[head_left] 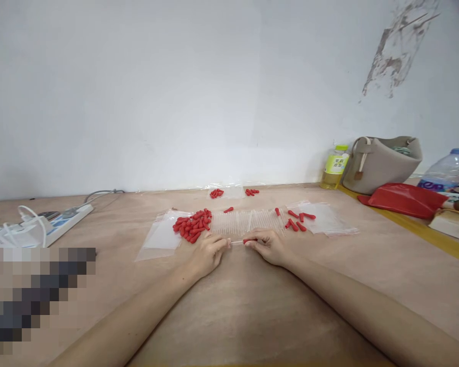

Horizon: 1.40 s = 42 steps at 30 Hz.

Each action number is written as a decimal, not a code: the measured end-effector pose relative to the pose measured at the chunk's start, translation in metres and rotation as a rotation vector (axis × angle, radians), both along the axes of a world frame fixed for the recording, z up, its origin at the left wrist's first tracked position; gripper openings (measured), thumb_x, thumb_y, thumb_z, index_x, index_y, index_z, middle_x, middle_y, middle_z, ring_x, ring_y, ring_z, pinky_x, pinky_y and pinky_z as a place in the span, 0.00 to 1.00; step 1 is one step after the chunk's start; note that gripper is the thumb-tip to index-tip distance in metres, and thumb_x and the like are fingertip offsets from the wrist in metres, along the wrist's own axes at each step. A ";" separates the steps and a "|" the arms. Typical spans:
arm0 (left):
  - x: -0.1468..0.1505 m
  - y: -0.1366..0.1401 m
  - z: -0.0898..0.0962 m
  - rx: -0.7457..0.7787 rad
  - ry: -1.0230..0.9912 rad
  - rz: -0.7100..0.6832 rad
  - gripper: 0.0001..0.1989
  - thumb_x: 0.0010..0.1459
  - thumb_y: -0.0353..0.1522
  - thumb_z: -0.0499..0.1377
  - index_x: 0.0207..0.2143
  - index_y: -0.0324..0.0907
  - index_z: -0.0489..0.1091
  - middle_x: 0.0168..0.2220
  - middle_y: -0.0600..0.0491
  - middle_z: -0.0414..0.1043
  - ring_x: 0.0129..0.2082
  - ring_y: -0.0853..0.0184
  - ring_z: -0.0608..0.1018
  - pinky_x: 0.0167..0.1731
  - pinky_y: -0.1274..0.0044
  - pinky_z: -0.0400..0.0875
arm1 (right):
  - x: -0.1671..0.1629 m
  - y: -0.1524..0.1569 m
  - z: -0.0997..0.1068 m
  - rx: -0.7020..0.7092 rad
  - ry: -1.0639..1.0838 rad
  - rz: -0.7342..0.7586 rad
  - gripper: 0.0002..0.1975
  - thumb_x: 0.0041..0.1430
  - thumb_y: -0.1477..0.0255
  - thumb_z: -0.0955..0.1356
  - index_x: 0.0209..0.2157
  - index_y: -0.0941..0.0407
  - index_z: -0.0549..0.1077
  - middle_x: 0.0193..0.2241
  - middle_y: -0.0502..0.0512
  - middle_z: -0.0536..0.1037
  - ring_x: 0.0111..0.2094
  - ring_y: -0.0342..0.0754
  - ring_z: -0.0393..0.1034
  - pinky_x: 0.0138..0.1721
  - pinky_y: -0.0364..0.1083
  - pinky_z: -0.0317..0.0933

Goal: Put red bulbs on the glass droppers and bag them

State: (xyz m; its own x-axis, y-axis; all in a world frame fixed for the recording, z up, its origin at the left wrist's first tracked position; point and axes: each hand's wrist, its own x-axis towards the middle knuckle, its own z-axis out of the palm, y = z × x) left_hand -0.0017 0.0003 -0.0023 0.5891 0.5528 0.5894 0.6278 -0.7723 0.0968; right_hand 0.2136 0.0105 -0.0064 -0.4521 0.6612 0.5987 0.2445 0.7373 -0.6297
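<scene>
Brown tabletop [229, 316] | left hand [209, 252]: pinching clear tube [236, 242] | right hand [270, 247]: pinching red bulb [245, 241]

Two hands, left hand [210, 252] and right hand [270, 248]; one clear tube [236, 243] and one red dropper bulb [246, 241] held. One row of clear tubes [233, 223] and one heap of red bulbs [193, 225], both too crowded to count. Two clusters of bulbs [216, 193], roughly eight loose bulbs [309, 216]. Two stacks of plastic bags [158, 239], two bottles [336, 165], one handbag [382, 160], one red pouch [401, 202], one power strip [80, 216].
</scene>
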 end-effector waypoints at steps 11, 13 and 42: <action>-0.004 0.000 -0.005 0.008 0.055 -0.020 0.10 0.59 0.26 0.47 0.30 0.40 0.66 0.27 0.52 0.69 0.29 0.69 0.69 0.34 0.75 0.59 | 0.000 -0.004 -0.001 0.105 -0.094 0.008 0.08 0.55 0.72 0.62 0.32 0.56 0.72 0.27 0.53 0.73 0.30 0.42 0.67 0.32 0.41 0.60; -0.004 0.000 -0.005 0.018 0.053 -0.023 0.10 0.59 0.26 0.47 0.29 0.40 0.66 0.27 0.52 0.69 0.29 0.69 0.69 0.34 0.75 0.59 | -0.001 -0.005 -0.002 0.109 -0.111 0.002 0.08 0.56 0.71 0.62 0.32 0.56 0.72 0.28 0.53 0.72 0.30 0.42 0.66 0.32 0.41 0.60; 0.006 -0.011 0.008 0.125 0.033 0.081 0.09 0.58 0.32 0.51 0.31 0.43 0.70 0.26 0.54 0.71 0.29 0.68 0.68 0.42 0.68 0.54 | -0.001 -0.007 0.006 0.419 -0.380 -0.213 0.07 0.54 0.68 0.63 0.29 0.55 0.70 0.23 0.50 0.73 0.31 0.44 0.64 0.50 0.55 0.39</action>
State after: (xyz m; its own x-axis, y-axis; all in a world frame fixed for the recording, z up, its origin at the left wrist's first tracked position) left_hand 0.0038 -0.0106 0.0059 0.5659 0.5227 0.6377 0.6898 -0.7237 -0.0190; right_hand 0.2126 0.0036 -0.0006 -0.5688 0.5036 0.6502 0.5650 0.8138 -0.1361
